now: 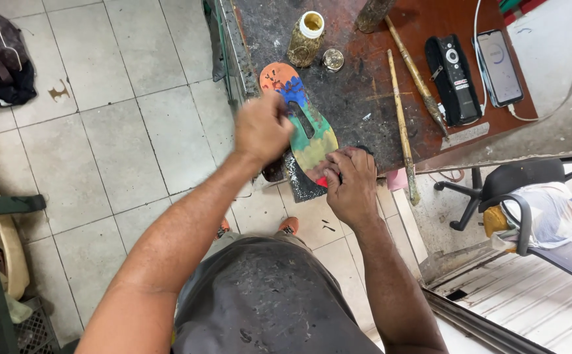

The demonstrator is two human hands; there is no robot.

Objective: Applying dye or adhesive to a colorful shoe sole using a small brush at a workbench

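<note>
A multicoloured sandal sole (312, 137), orange, blue, green and red, lies on the dark, stained end of a workbench (351, 98). My left hand (263, 128) is closed above the sole's middle, fingers bunched at its left edge; what it pinches is hidden. My right hand (349, 183) presses down on the sole's near red end, gripping it against the bench edge.
On the bench stand an open jar of yellowish glue (306, 38) and its lid (332, 59), two long sticks (401, 124), a black remote (452, 78) and a phone on a cable (499, 65). An office chair (535, 210) sits at right, tiled floor at left.
</note>
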